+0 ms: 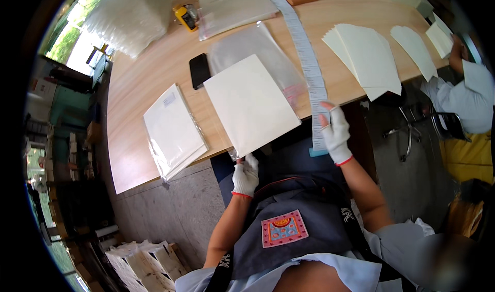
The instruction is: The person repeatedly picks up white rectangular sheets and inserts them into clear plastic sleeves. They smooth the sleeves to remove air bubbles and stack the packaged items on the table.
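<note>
Two gloved hands at work: left hand [245, 174] grips a cream sheet [251, 105], right hand [335, 133] pinches a label strip [309, 65] on the wooden table [139, 80]

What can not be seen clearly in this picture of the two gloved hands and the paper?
- Head view: the left hand grips the cream sheet at the table edge; its fingertips are hidden under the sheet.
- The label strip has print too small to make out.
- The right hand covers part of the strip.
- The co-worker's hand is cut off by the dark rim.
</note>
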Available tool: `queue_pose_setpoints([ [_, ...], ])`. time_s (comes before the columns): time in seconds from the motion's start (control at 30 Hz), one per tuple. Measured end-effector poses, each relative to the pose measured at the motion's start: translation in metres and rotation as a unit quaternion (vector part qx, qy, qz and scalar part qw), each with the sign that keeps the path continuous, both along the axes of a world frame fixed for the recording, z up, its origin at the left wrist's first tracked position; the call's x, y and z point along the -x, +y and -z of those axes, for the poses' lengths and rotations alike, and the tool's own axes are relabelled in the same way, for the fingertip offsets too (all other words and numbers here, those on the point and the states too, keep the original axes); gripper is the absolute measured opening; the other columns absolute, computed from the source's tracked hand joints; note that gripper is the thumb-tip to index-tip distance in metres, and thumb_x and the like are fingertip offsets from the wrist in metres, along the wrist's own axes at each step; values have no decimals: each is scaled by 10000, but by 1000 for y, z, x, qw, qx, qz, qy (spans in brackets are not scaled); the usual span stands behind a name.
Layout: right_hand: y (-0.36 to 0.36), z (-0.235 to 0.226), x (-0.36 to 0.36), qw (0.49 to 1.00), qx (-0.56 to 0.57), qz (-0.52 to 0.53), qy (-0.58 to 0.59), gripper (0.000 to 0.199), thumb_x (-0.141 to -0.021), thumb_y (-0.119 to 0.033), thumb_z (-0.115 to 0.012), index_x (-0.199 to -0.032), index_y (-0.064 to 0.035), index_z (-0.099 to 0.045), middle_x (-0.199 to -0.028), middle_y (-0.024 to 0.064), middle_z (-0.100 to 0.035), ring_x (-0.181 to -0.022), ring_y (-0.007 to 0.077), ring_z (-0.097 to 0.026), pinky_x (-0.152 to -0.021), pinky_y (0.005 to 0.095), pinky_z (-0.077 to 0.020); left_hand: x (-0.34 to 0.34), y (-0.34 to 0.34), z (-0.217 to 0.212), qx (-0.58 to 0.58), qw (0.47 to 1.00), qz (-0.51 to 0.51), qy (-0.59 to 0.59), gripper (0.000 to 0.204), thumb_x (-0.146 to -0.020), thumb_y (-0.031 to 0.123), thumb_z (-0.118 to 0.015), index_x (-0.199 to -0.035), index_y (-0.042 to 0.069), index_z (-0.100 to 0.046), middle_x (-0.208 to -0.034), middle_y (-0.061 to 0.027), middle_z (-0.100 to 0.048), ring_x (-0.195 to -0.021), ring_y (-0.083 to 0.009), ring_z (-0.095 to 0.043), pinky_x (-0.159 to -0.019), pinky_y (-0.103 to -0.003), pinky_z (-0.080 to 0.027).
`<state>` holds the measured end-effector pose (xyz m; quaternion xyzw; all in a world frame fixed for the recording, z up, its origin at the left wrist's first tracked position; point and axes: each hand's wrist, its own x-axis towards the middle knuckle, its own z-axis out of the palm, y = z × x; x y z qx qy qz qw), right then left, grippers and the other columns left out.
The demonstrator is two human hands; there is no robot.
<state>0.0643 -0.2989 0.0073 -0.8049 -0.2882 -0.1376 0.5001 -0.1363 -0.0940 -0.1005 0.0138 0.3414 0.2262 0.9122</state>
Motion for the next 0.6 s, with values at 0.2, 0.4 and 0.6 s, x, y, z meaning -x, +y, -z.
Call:
queue_pose_setpoints([
  [0.2, -67, 44, 23, 913, 138, 4, 383, 701, -752, -151, -677, -1358, -105, -329, -852, 53, -652, -761, 220, -611, -729, 315, -457, -45, -50, -24, -238, 877, 416, 30, 436, -910, 314, -489, -1246, 45, -420, -1124, -151, -574, -661, -149, -611, -617, -277, -527],
  [0.4, -77, 24, 36, 981, 101, -69, 151, 226, -673, -51, -693, -888, -63, -624, -719, 48, -602, -711, 228, -571, -697, 313, -445, -108, -93, -46, -212, 830, 515, -2, 217, -860, 244, -577, -983, 73, -521, -645, -3, -496, -488, -106, -494, -442, -253, -425],
  [0.6, -75, -29, 37, 970, 207, -25, -122, 211, -568, -126, -744, -739, -81, -629, -836, 40, -559, -873, 263, -546, -882, 426, -428, -127, -111, -65, -245, 828, 505, 1, 127, -841, 161, -530, -893, 46, -517, -662, -45, -527, -458, -123, -482, -418, -255, -424],
])
